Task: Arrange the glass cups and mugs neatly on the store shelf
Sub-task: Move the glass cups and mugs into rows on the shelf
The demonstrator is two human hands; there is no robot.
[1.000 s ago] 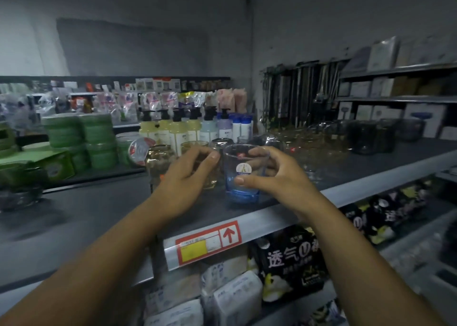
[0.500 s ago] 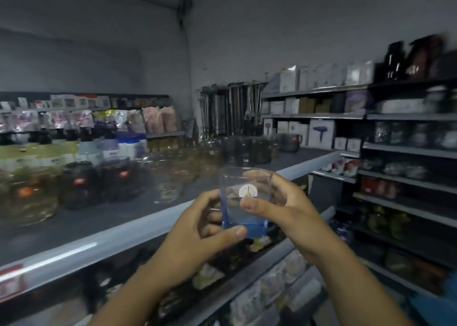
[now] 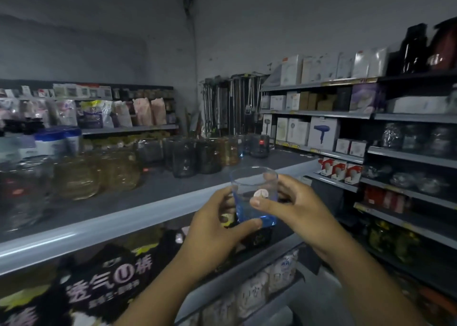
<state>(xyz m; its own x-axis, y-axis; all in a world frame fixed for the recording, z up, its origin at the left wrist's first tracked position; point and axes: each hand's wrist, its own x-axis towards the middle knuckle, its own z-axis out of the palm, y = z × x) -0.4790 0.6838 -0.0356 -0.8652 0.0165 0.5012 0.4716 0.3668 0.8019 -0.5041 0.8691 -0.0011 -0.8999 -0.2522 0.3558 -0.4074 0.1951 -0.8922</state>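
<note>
A clear blue-tinted glass cup (image 3: 249, 188) with a round white sticker is held upright in the air, in front of the grey shelf (image 3: 158, 197) edge. My left hand (image 3: 212, 229) grips its lower left side with the thumb under the base. My right hand (image 3: 294, 207) holds its right side, thumb across the front. On the shelf behind stand rows of amber glass cups (image 3: 96, 175) and dark smoky glass cups (image 3: 195, 156); they look blurred.
White tubs with blue lids (image 3: 58, 140) stand at the shelf's back left. Black packs with white lettering (image 3: 103, 276) fill the shelf below. To the right, another rack (image 3: 405, 157) carries boxes, a hair-dryer box (image 3: 322, 132) and glassware. Metal utensils (image 3: 230, 108) hang in the corner.
The blue cup was lifted off the shelf and now hangs in both hands in front of its edge. The view has swung right along the shelf.
</note>
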